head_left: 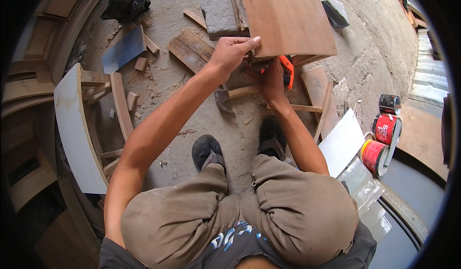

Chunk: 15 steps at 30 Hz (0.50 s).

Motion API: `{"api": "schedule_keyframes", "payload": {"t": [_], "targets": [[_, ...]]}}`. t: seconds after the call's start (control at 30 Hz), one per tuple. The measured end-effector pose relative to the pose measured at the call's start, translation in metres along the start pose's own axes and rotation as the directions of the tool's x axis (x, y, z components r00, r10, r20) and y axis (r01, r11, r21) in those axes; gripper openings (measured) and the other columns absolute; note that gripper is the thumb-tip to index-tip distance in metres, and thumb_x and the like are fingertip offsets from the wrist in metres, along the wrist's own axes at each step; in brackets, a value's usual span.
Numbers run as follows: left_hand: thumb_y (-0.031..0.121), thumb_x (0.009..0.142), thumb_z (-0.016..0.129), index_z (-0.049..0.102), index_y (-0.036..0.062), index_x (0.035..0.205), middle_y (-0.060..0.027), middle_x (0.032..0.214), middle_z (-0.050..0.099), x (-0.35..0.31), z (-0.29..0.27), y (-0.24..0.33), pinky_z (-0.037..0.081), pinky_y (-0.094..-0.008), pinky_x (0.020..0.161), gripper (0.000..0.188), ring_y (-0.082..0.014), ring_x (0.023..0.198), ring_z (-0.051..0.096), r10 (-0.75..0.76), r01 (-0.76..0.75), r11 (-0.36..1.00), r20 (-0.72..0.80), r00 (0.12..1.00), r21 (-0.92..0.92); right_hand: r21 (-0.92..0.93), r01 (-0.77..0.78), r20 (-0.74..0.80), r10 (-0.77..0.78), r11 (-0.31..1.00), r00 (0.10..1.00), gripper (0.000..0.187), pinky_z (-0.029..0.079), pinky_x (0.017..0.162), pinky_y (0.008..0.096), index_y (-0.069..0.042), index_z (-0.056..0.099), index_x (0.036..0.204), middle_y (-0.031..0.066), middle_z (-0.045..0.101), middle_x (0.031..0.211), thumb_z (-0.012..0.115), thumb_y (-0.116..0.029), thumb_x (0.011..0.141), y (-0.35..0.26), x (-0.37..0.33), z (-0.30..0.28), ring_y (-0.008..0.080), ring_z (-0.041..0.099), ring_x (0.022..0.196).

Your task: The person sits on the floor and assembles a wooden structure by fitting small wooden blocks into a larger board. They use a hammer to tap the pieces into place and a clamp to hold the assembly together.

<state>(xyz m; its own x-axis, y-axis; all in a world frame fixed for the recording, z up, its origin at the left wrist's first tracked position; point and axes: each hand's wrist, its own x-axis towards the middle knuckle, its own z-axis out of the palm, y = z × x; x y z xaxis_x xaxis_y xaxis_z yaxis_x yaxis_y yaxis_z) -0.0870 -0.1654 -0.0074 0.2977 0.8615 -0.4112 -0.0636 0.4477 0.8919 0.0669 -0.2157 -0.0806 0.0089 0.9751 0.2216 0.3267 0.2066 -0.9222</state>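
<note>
A brown plywood panel (288, 17), part of a box-like wooden piece, stands in front of me. My left hand (233, 54) is closed at its near left corner, thumb lying along the edge and fingers curled below. Under the panel's near edge, my right hand (272, 79) is closed around an orange-handled tool (287, 71); the tool's working end is hidden by the hand and panel. A claw hammer (241, 92) with a wooden handle is just left of my right wrist, which covers the handle's end.
A grey stone block (218, 9) and wood offcuts (189, 50) lie left of the panel. A white-faced wooden frame (79, 129) stands at left. On the right are a white sheet (342, 141), glass pieces (359, 182) and red cans (384, 128). A dark plastic bag (126, 6) sits far left.
</note>
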Motion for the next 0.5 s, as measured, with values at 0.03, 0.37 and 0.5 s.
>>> {"api": "schedule_keyframes", "payload": {"t": [0.03, 0.37, 0.5], "targets": [[0.034, 0.095, 0.07, 0.075, 0.0024, 0.108, -0.0037, 0.102, 0.072, 0.0, 0.0, 0.001, 0.049, -0.028, 0.086, 0.035, -0.0099, 0.092, 0.061, -0.003, 0.003, 1.0, 0.003, 1.0, -0.01, -0.001, 0.005, -0.007, -0.005, 1.0, 1.0, 0.07, 0.05, 0.093, 0.0443, -0.001, 0.047, 0.133, 0.0205, 0.061, 0.122, 0.081, -0.006, 0.072, -0.001, 0.0, 0.0, 0.0389, 0.06, 0.114], [0.033, 0.096, 0.07, 0.073, 0.0003, 0.11, -0.0064, 0.103, 0.073, -0.001, 0.004, -0.003, 0.052, -0.0301, 0.087, 0.036, -0.0132, 0.092, 0.067, 0.042, -0.04, 0.994, 0.02, 0.999, -0.105, 0.05, -0.029, -0.055, 0.032, 0.998, 0.998, 0.07, 0.052, 0.09, 0.0435, -0.001, 0.046, 0.13, 0.02, 0.063, 0.12, 0.083, -0.003, 0.071, 0.008, -0.002, 0.0, 0.0371, 0.063, 0.112], [0.035, 0.096, 0.07, 0.073, -0.0003, 0.112, -0.006, 0.104, 0.073, 0.002, 0.001, -0.006, 0.053, -0.0298, 0.087, 0.039, -0.0125, 0.093, 0.067, 0.04, -0.04, 0.999, 0.002, 0.999, -0.036, 0.005, 0.057, -0.063, -0.056, 0.998, 0.996, 0.068, 0.052, 0.09, 0.0434, -0.001, 0.047, 0.13, 0.0205, 0.062, 0.12, 0.083, -0.004, 0.073, 0.004, 0.002, 0.0, 0.0376, 0.062, 0.113]]}}
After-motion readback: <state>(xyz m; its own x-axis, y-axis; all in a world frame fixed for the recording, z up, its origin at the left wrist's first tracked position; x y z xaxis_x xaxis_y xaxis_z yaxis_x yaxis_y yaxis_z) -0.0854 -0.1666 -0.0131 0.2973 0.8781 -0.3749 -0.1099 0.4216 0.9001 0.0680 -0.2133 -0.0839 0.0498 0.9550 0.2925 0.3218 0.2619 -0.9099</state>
